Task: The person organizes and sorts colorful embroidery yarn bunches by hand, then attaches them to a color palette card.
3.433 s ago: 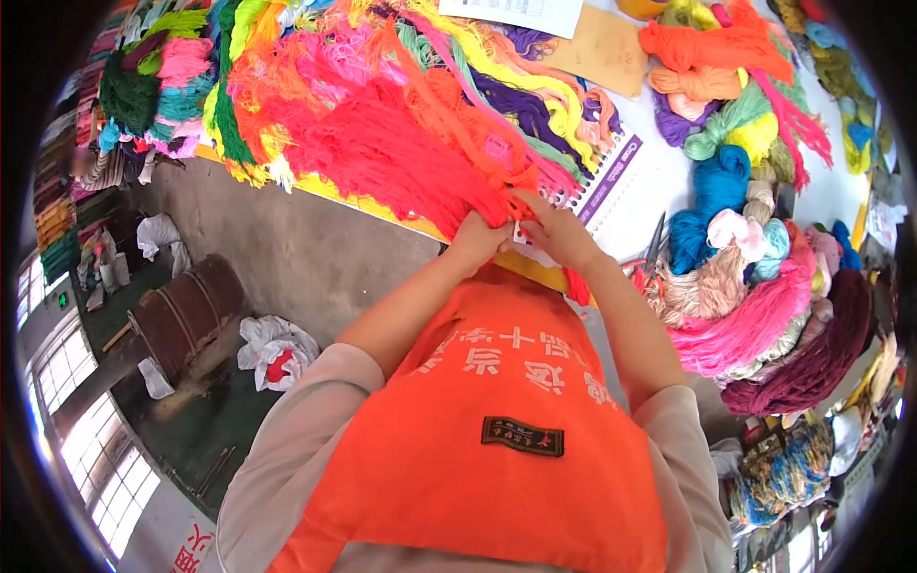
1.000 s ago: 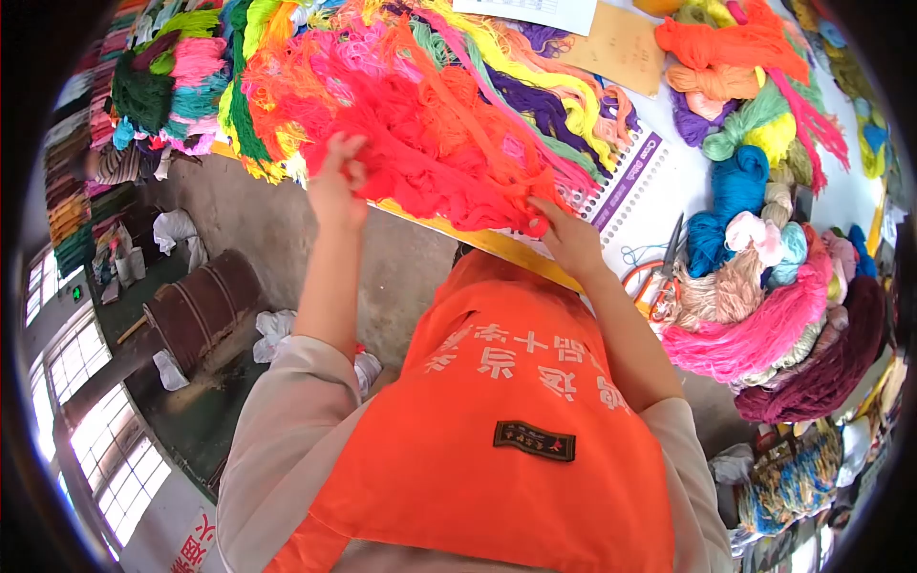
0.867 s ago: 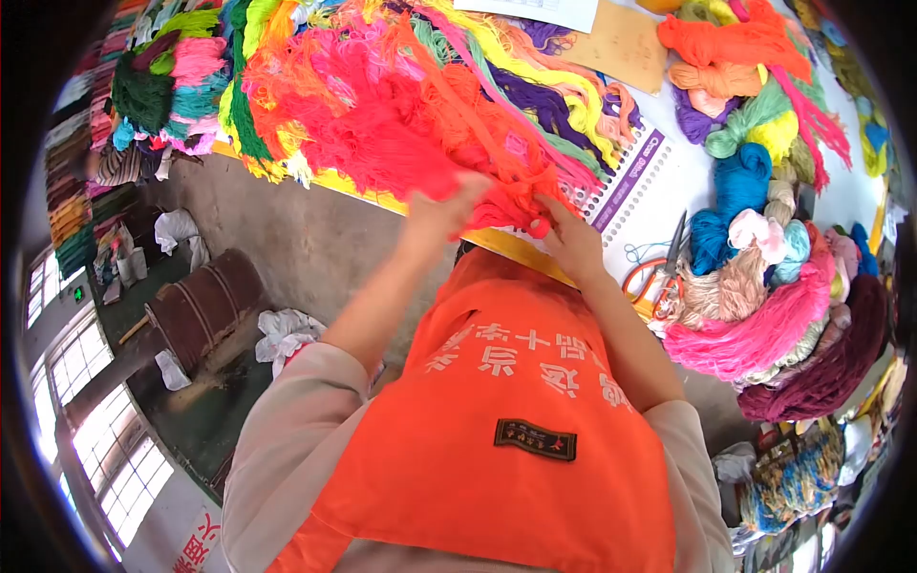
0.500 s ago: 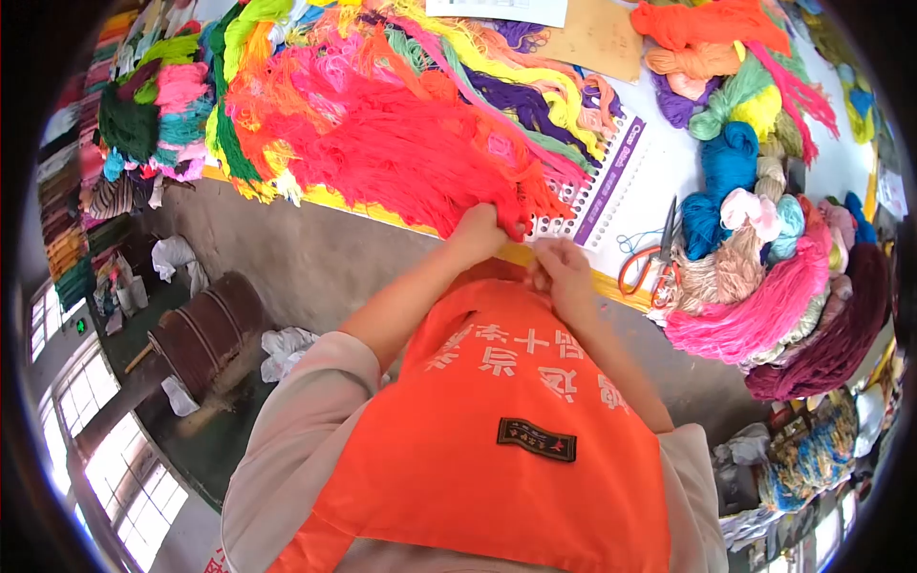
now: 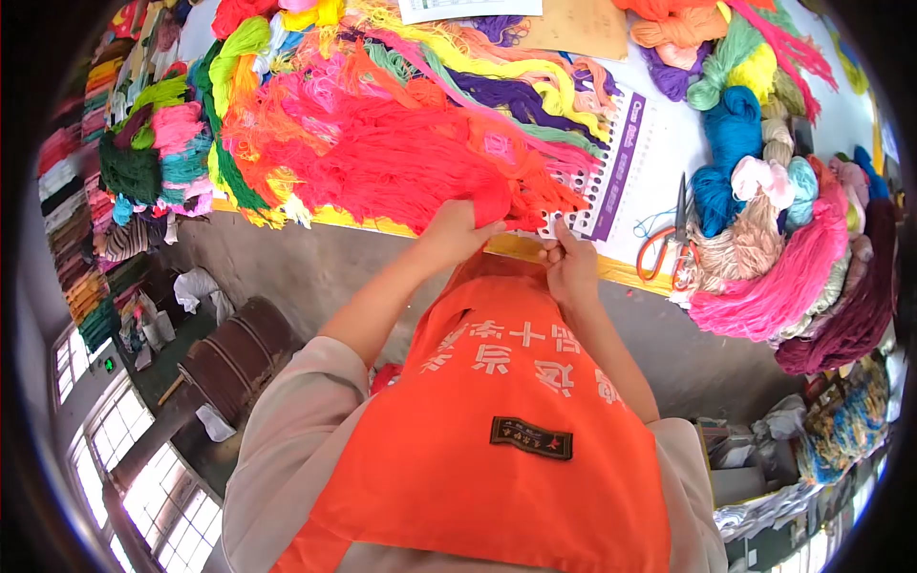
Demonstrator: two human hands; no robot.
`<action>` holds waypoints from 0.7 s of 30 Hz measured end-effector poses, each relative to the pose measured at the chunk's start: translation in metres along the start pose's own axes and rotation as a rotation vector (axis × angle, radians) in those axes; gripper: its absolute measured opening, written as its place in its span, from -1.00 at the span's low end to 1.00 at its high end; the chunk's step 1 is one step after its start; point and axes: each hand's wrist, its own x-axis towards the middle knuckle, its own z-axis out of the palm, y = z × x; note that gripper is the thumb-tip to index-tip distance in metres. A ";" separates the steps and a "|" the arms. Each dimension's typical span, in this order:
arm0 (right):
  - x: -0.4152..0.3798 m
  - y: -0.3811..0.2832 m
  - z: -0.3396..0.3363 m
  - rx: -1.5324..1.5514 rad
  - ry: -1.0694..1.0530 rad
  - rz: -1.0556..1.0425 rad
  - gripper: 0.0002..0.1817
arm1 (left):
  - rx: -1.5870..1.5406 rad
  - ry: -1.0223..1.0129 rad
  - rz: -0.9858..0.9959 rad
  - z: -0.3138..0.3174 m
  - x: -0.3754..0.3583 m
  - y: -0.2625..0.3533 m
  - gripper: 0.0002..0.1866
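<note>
My left hand (image 5: 457,232) is closed on a bundle of bright red thread (image 5: 392,158) at the table's near edge, some strands draping over its fingers. A purple-and-white card punched with holes (image 5: 619,167) lies just to the right, with ends of colored thread along its holes. My right hand (image 5: 571,263) pinches at the near end of this card, its thumb against the holed edge. Purple, yellow and green thread hanks (image 5: 516,86) spread from the card toward the far left.
Red-handled scissors (image 5: 671,244) rest right of the card, beside blue yarn (image 5: 731,143) and pink yarn (image 5: 764,301). A brown envelope (image 5: 578,29) and white paper (image 5: 468,8) lie at the back. A brown drum (image 5: 239,353) stands on the floor at left.
My left hand has shifted slightly left and down with red thread in it. My right hand has moved up and right onto the card's near edge. The view has shifted a little.
</note>
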 end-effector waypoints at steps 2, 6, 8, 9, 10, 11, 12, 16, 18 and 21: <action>0.000 0.003 0.000 -0.008 0.036 0.015 -0.66 | -0.090 0.038 0.064 -0.010 -0.011 -0.003 -0.72; -0.004 0.005 0.000 -0.031 0.048 0.016 -0.64 | -0.283 0.102 0.051 -0.005 -0.016 -0.021 -0.70; 0.001 0.005 -0.005 -0.062 0.030 -0.010 -0.65 | -0.348 0.037 -0.017 0.001 -0.009 -0.030 -0.70; 0.001 0.001 -0.005 -0.092 0.041 -0.014 -0.63 | -0.417 -0.032 -0.088 0.000 -0.008 -0.023 -0.70; -0.002 0.000 -0.005 -0.087 0.046 -0.014 -0.63 | -0.414 -0.038 -0.088 0.001 -0.008 -0.017 -0.70; -0.004 -0.004 -0.005 -0.167 0.030 -0.016 -0.63 | -0.528 -0.174 -0.236 0.001 -0.006 -0.008 -0.71; -0.005 -0.007 -0.005 -0.249 0.013 -0.021 -0.62 | -0.639 -0.310 -0.381 0.001 -0.002 0.007 -0.72; -0.008 -0.008 -0.013 -0.366 -0.070 -0.011 -0.63 | -0.743 -0.195 -0.245 0.029 0.019 0.035 -0.77; -0.021 -0.016 -0.016 -0.496 -0.075 0.026 -0.65 | -0.666 -0.167 -0.160 0.030 0.023 0.032 -0.78; -0.032 -0.032 -0.011 -0.727 -0.093 0.033 -0.78 | -0.586 -0.148 -0.038 0.032 0.030 0.020 -0.82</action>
